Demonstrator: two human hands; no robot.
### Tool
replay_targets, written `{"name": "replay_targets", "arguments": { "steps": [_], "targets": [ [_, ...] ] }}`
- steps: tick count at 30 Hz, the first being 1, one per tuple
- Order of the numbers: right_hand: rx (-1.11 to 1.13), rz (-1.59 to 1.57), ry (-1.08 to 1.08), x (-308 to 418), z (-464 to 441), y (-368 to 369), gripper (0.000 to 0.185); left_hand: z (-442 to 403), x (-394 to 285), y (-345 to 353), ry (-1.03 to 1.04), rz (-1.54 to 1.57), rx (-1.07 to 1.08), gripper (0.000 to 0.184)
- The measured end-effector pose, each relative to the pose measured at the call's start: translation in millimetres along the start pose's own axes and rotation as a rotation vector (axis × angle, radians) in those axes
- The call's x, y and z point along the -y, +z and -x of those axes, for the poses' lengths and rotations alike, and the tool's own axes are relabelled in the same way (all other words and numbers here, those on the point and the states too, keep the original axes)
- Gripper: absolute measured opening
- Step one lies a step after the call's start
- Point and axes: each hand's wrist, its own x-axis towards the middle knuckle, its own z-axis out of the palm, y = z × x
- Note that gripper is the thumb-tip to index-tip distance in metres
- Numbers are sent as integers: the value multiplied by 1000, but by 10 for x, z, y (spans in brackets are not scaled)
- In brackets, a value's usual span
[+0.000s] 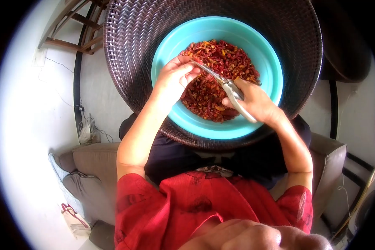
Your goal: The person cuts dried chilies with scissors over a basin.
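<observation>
My right hand (254,100) grips scissors (238,104) by their pale handles, with the blades pointing up and left. At the blade tips, my left hand (171,81) is closed in a pinch on what looks like a small red dried chili, mostly covered by the fingers. Both hands are over a turquoise basin (164,48). Inside it lies a heap of dried red chilies (221,100), many in short pieces, with some orange and yellow bits among them.
The basin rests in a large dark woven basket (133,54) above my lap. A brownish sofa (98,160) is around me. Wooden furniture legs (77,25) stand at upper left, and a cable bundle (89,127) lies near the left wall. Dark rounded furniture (346,46) stands at upper right.
</observation>
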Motion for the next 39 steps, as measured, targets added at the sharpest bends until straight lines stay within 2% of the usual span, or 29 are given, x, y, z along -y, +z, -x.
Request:
{"name": "replay_targets", "arguments": {
  "steps": [3, 12, 16, 24, 31, 33, 36, 39],
  "targets": [
    [-6, -52, 9, -1, 8, -1, 55, 36, -48, 99, -18, -58, -82, 12],
    [-112, -80, -4, -12, 38, 40, 43, 57, -126, 144, -58, -218, -119, 6],
    [-104, -84, 13, 7, 48, 27, 42, 45, -112, 105, -67, -217, -135, 4],
    [-65, -116, 58, 41, 64, -3, 40, 29, -111, 59, -59, -86, -78, 11],
    [-90, -113, 18, -53, 51, -2, 48, 21, -118, 55, -11, -38, -130, 11],
    [-84, 4, 12, -38, 57, -30, 56, 10, -116, 30, -14, -3, -115, 11],
    [-4, -2, 20, -8, 45, -62, 61, -6, -59, -23, -38, 2, -33, 12],
    [4, -47, 15, -5, 40, -45, 56, 8, -31, 28, -47, 14, -29, 9]
  ]
}}
